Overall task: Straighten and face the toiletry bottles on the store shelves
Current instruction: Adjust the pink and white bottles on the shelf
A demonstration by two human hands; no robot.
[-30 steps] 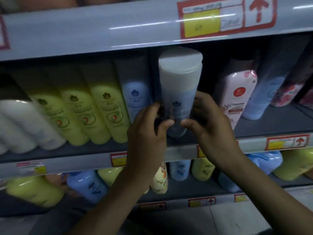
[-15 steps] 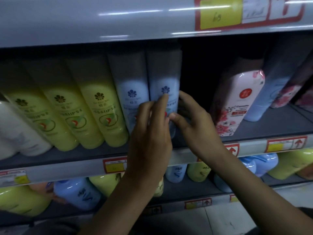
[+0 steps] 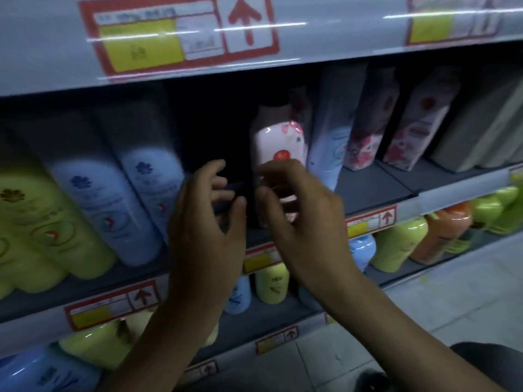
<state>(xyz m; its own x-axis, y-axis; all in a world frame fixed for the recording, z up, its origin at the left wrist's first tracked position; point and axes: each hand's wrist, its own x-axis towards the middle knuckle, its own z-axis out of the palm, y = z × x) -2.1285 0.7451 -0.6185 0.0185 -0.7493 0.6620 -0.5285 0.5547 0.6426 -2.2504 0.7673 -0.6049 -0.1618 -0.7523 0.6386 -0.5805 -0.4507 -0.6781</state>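
Observation:
Two blue bottles [image 3: 152,199] with a flower logo lean to the left on the middle shelf [image 3: 376,182], next to yellow-green bottles [image 3: 34,222]. To their right is a dark gap, then a pink floral bottle [image 3: 278,140] standing near the shelf's front. My left hand [image 3: 209,222] hovers before the gap with loosely curled fingers and holds nothing. My right hand [image 3: 300,216] is in front of the pink bottle's lower half, thumb at its left edge and fingers across its front. The blur hides whether it grips the bottle.
Right of the pink bottle stand a pale blue bottle [image 3: 328,142] and two more floral bottles [image 3: 413,128]. The lower shelf holds green [image 3: 396,244], orange [image 3: 444,230] and blue bottles. Price tags [image 3: 370,222] line the shelf rails. The tiled floor [image 3: 452,301] is at lower right.
The blue bottle I held out a second ago now stands on the shelf beside the other one. Both hands left it and moved right to the gap and the pink bottle.

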